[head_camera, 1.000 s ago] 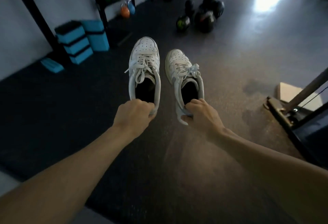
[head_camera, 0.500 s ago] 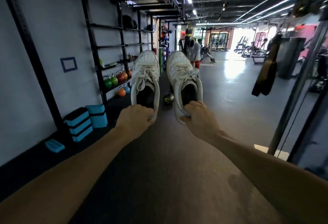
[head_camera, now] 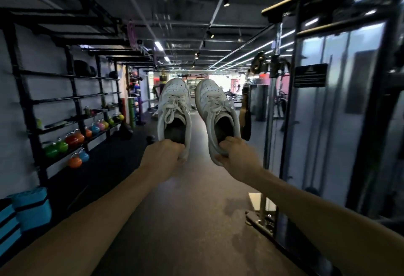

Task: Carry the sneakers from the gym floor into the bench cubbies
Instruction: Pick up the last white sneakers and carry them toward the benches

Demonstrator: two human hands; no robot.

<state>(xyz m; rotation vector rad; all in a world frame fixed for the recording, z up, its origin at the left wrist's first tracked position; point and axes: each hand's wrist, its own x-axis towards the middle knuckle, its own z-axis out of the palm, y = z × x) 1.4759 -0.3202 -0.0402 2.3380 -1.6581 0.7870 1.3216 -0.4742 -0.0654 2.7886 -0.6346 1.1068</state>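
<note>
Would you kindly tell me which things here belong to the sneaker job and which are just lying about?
Job in hand:
left sneaker, gripped by the left hand
right sneaker, gripped by the right hand

Lying about:
kettlebells on the rack
blue blocks
cable machine

No text can be read here. A dark sign (head_camera: 310,75) fixed to the machine frame (head_camera: 290,105) on the right bears a pale triangle and what may be lines of print, too blurred to make out. The sneakers (head_camera: 175,105) show no legible brand.
</note>
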